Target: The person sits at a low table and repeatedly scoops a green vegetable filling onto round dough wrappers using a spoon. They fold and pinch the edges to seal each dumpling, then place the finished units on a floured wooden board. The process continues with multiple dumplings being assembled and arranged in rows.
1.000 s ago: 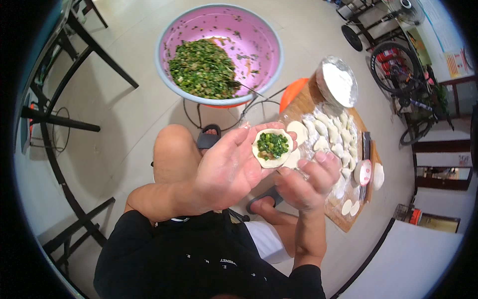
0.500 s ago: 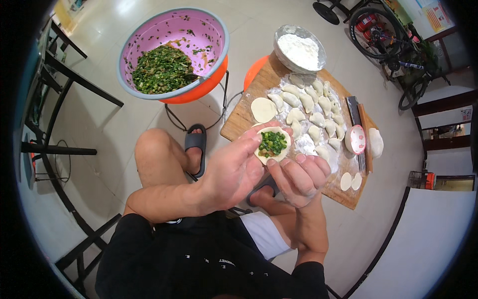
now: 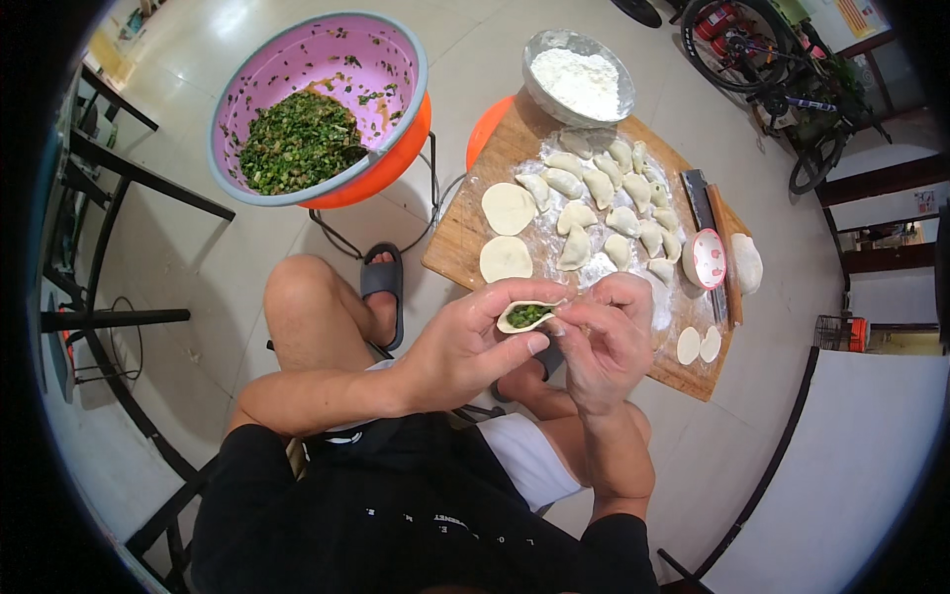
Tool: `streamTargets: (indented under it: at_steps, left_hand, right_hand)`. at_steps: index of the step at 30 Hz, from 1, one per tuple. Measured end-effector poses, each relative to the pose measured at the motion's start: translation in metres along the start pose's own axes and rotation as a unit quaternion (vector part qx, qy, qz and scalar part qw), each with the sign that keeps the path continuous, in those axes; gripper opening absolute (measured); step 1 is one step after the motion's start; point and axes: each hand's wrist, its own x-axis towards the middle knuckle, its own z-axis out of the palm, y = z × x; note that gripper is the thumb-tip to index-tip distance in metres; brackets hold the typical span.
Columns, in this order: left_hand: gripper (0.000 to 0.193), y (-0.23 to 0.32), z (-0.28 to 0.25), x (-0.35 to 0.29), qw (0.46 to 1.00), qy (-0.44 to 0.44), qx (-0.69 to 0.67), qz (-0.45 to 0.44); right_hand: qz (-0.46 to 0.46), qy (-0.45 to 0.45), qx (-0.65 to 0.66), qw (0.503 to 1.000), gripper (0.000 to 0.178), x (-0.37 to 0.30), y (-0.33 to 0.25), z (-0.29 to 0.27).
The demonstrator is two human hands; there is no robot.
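Observation:
Between my two hands is a dumpling (image 3: pixel 525 316), its round wrapper folded up around green filling that still shows through the gap. My left hand (image 3: pixel 483 332) grips its left side, thumb below and fingers above. At the right end, the thumb and fingers of my right hand (image 3: pixel 605 342) pinch the wrapper's edges together. Just beyond my hands, two flat dough wrappers, one nearer (image 3: pixel 506 259) and one farther (image 3: pixel 509 209), lie on the wooden board (image 3: pixel 457 238). Rows of folded dumplings (image 3: pixel 599 188) rest on the board's floured middle.
A pink basin (image 3: pixel 381 69) of chopped green filling (image 3: pixel 297 144) stands at the far left. On the board are a bowl of flour (image 3: pixel 577 84), a cleaver (image 3: pixel 700 203), a rolling pin (image 3: pixel 725 252), a small bowl (image 3: pixel 705 259), dough (image 3: pixel 747 264) and two small wrappers (image 3: pixel 688 346). A bicycle (image 3: pixel 742 45) stands beyond.
The wrapper, held spread flat with filling showing, is now folded upward and pinched at its right end. A wrapper that my hands covered is now in sight on the board.

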Motion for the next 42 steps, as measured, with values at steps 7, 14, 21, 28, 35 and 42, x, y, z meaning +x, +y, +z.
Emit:
streamTargets:
  at_steps: [7,14,21,28,35,42]
  left_hand:
    - [0.038,-0.004,-0.001,0.004,0.993,0.030,0.101,0.051]
    - [0.047,-0.003,0.002,0.004,0.998,0.005,0.055,0.003]
    - [0.050,0.003,0.001,0.005,0.992,-0.018,0.123,0.020]
    - [0.044,0.007,0.000,0.006,0.985,-0.015,0.172,0.024]
    - [0.035,0.009,0.003,0.012,0.999,0.010,-0.004,-0.043]
    - [0.026,-0.001,0.006,0.023,0.991,0.056,-0.109,-0.042]
  right_hand:
    - [-0.018,0.006,-0.034,0.999,0.028,-0.002,-0.003,-0.003]
    - [-0.154,-0.023,-0.089,0.984,0.022,0.004,-0.003,-0.015]
    - [-0.189,-0.060,-0.102,0.975,0.017,0.006,-0.003,-0.025]
    - [-0.215,-0.083,-0.052,0.972,0.024,0.011,0.007,-0.025]
    - [-0.021,0.076,0.009,0.997,0.028,-0.005,0.013,-0.023]
    - [0.089,0.062,0.065,0.992,0.043,-0.019,0.012,-0.005]
